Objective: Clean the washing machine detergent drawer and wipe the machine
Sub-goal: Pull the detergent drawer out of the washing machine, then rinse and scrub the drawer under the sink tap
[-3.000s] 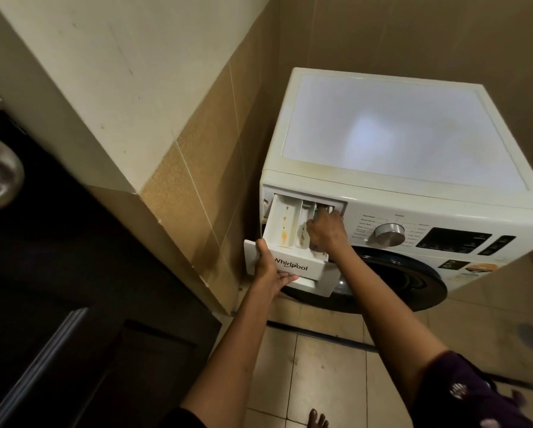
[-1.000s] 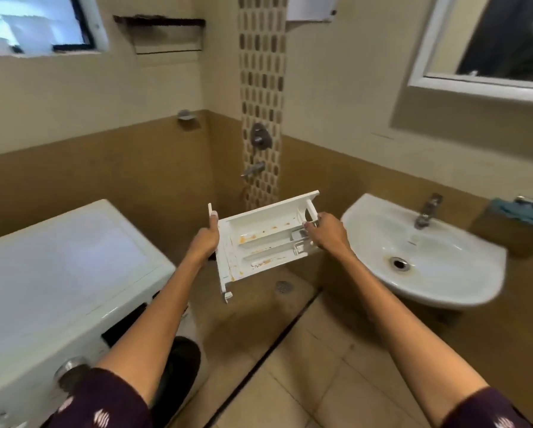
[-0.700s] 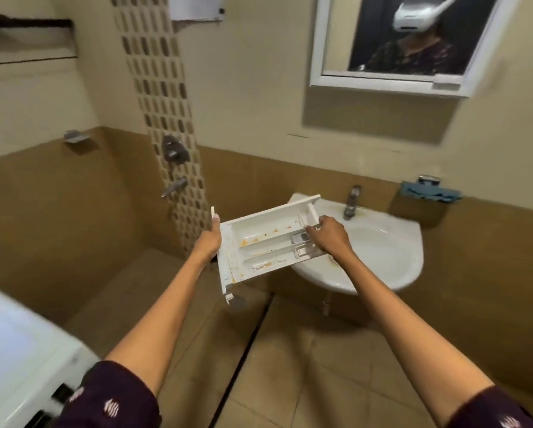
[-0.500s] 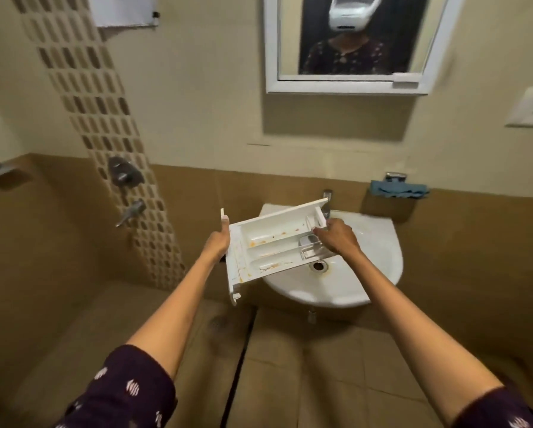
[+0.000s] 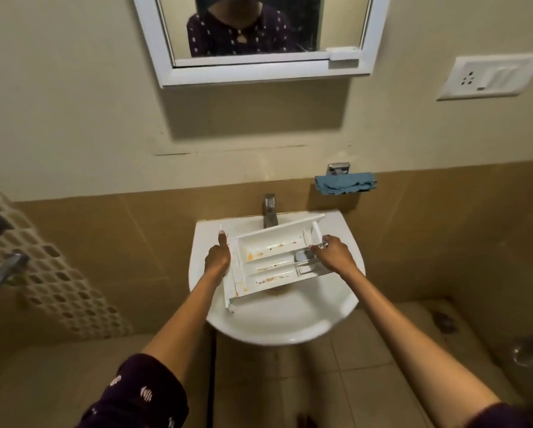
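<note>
The white detergent drawer (image 5: 271,257) hangs over the basin of the white sink (image 5: 277,322), open side up, with orange-brown stains in its compartments. My left hand (image 5: 218,257) grips its front panel end on the left, thumb pointing up. My right hand (image 5: 333,254) holds the drawer's back end on the right, fingers curled over the small rear compartments. The washing machine is out of view.
A metal tap (image 5: 269,210) stands at the sink's back edge, just behind the drawer. A blue cloth (image 5: 345,183) lies on a wall holder to the right. A mirror (image 5: 252,35) hangs above. Wall taps (image 5: 2,273) jut out at the left.
The drawer came out of the washing machine. I have turned right and carried it in both hands to the sink, where it is now lower, over the basin.
</note>
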